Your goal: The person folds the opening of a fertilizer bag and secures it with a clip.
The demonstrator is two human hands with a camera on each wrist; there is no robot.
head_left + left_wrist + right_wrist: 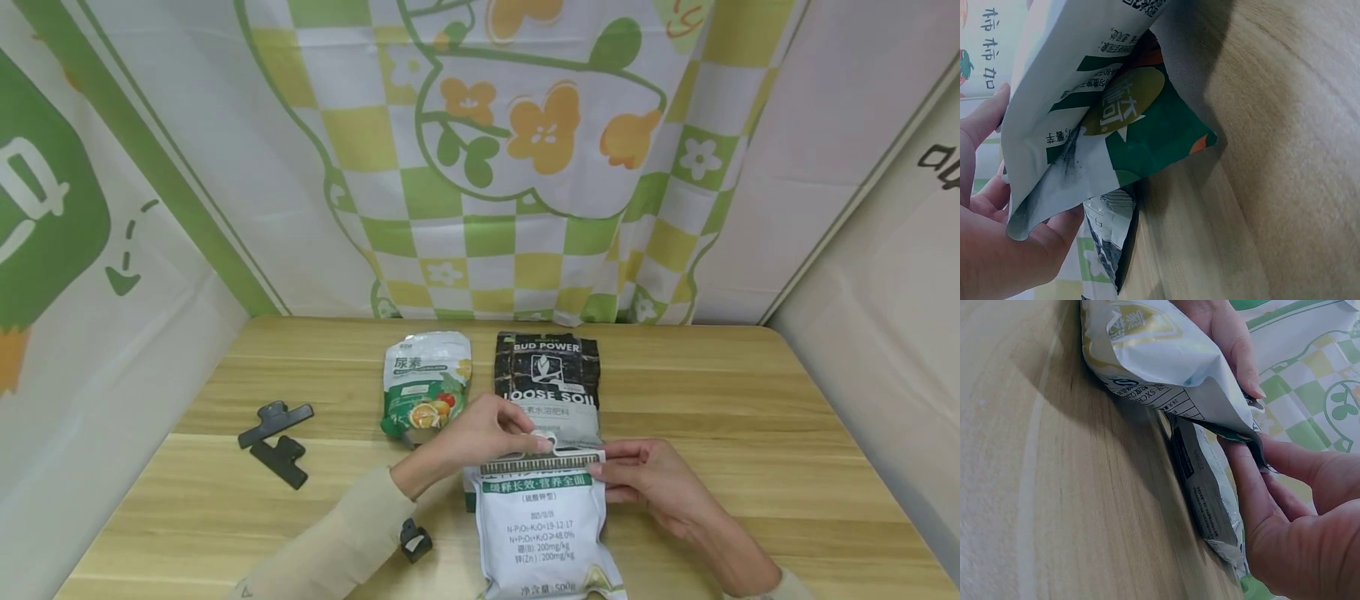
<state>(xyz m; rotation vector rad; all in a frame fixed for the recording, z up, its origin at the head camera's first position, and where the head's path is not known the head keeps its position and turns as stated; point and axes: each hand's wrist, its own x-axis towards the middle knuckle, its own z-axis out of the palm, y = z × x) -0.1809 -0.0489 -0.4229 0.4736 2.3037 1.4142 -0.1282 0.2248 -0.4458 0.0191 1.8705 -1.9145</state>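
Note:
A white fertilizer bag point(540, 533) marked 500g stands out at the front middle, its printed face up and a dark striped band near its top edge. My left hand point(487, 433) pinches the bag's top edge, beside a hang-hole cutout. At the upper right corner, my right hand point(656, 483) pinches the bag's side between thumb and fingers; the right wrist view shows the fingers point(1250, 487) at the folded edge. In the left wrist view a green packaging panel point(1147, 125) shows under the white one; whether it is a separate bag I cannot tell.
Behind lies a black and grey "Loose Soil" bag point(547, 375), partly covered. A green and white pouch point(426, 387) with fruit pictures is left of it. Two black clips point(275, 423) lie on the left of the wooden table point(750, 400); another clip point(415, 542) is by the left sleeve.

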